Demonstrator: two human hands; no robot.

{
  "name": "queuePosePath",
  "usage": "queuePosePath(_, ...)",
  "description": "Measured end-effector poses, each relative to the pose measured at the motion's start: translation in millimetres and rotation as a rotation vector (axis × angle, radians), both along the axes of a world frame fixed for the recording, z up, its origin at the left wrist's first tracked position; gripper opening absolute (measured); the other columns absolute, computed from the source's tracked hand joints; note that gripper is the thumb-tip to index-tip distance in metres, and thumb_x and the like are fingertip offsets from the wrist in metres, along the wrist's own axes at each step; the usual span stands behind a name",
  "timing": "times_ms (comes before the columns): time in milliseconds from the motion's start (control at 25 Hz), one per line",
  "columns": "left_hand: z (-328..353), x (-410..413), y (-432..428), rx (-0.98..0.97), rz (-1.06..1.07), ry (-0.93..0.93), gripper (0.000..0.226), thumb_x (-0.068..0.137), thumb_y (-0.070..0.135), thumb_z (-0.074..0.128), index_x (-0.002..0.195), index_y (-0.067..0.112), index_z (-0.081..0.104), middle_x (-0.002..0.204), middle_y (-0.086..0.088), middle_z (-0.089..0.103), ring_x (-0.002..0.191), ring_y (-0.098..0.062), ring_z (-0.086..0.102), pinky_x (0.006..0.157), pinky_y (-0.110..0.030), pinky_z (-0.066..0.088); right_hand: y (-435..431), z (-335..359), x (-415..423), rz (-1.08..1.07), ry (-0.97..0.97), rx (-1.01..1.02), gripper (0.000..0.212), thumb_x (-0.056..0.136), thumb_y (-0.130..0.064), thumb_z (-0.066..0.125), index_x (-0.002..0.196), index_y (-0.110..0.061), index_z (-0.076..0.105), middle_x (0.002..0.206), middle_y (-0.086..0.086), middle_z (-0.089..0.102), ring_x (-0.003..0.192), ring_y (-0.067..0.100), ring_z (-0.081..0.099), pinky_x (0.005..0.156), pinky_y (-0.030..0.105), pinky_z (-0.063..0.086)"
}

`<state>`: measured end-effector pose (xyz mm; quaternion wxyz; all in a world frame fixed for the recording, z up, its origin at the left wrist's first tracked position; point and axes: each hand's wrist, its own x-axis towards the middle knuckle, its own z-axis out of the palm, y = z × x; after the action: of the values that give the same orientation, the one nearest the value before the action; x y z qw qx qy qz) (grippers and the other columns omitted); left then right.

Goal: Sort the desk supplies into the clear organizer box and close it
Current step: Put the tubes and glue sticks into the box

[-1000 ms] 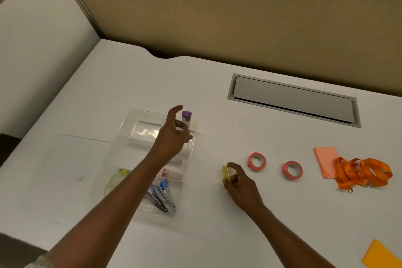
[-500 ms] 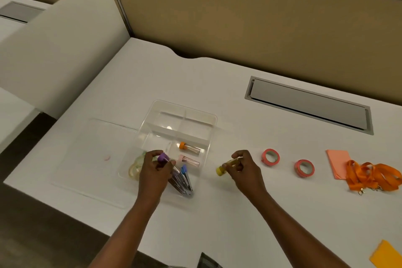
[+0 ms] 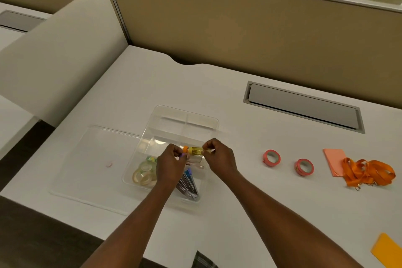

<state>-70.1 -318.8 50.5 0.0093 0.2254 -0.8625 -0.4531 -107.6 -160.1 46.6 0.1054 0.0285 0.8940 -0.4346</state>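
Observation:
The clear organizer box (image 3: 187, 113) stands open on the white desk, its lid (image 3: 93, 159) lying flat to its left. Both hands hover over the box's middle compartments. My right hand (image 3: 220, 160) pinches a yellow tube (image 3: 196, 150) by its end, the orange-yellow cap pointing left. My left hand (image 3: 170, 167) is curled around a purple-capped tube (image 3: 185, 155); only the cap peeks out, just below the yellow tube. Clear tape rolls (image 3: 144, 175) and several blue-capped pens (image 3: 190, 183) lie in the near compartments. Anything under the hands is hidden.
To the right on the desk lie two red tape rolls (image 3: 271, 158) (image 3: 304, 167), a pink note pad (image 3: 334, 159), an orange lanyard (image 3: 367, 173) and a yellow pad (image 3: 389, 250). A grey cable hatch (image 3: 304, 106) sits behind. Partition walls close off the back and left.
My right hand lifted the yellow tube from the desk and carried it left over the box. My left hand brought the purple-capped tube down into the box area; the two hands now meet.

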Motion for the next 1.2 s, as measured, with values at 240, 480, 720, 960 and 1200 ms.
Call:
queuePosePath(240,-13,3,-4,-0.13,-0.113,0.033,0.017,0.089,0.023,0.07,0.104,0.017,0.067,0.108,-0.001,0.072,0.078,-0.017,0.064,0.069,-0.024,0.045,-10,-16,5,0.146,0.177,0.269,0.025,0.088,-0.022,0.062,0.112,-0.031,0.064,0.116,-0.004,0.062,0.105,0.019,0.056,0.078,0.033,0.054)
queuePosePath(480,-19,15,-23,-0.292,-0.102,0.199,0.031,0.083,0.019,0.074,0.111,0.013,0.063,0.11,-0.01,0.063,0.098,-0.028,0.06,0.077,-0.038,0.052,2,-18,8,-0.032,-0.329,0.135,0.053,0.09,-0.033,0.065,0.135,-0.013,0.046,0.112,0.008,0.066,0.092,0.027,0.072,0.08,0.035,0.06)
queuePosePath(720,-21,28,-59,-0.475,0.195,0.06,0.064,0.077,0.029,0.076,0.131,0.007,0.049,0.126,-0.021,0.051,0.118,-0.042,0.045,0.093,-0.054,0.038,20,-15,30,-0.202,-0.487,-0.152,0.036,0.086,-0.021,0.065,0.116,-0.011,0.048,0.102,0.011,0.062,0.067,0.025,0.074,0.064,0.041,0.064)
queuePosePath(960,-36,43,-61,0.098,0.304,-0.122,0.033,0.088,0.028,0.064,0.117,0.014,0.054,0.098,-0.015,0.069,0.088,-0.035,0.069,0.083,-0.05,0.056,46,-23,68,-0.457,-0.677,-0.458,0.044,0.085,-0.013,0.063,0.124,-0.006,0.044,0.099,0.024,0.069,0.064,0.029,0.074,0.067,0.041,0.064)
queuePosePath(1200,-24,31,-41,0.178,0.275,-0.123,0.025,0.09,0.021,0.063,0.113,0.014,0.058,0.094,-0.012,0.067,0.072,-0.029,0.069,0.063,-0.045,0.062,51,-19,108,-0.419,-0.826,-0.587,0.03,0.095,-0.013,0.056,0.12,0.002,0.054,0.093,0.026,0.073,0.08,0.031,0.076,0.076,0.038,0.062)
